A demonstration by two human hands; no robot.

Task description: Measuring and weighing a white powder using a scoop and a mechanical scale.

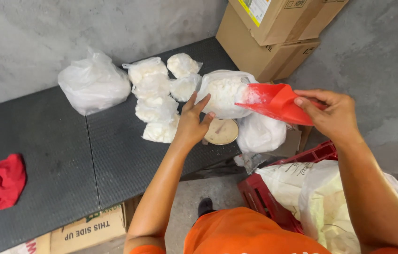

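Gripping the red scoop [274,101] by its handle, the right hand [333,115] is tipping its mouth into a clear bag of white pieces [222,94]. The left hand [192,124] is holding that bag's side with fingers spread, above a small round scale [221,131]. Filled bags [154,101] are lying just beside it on the dark mat [67,155], a red cloth [2,181] well apart.
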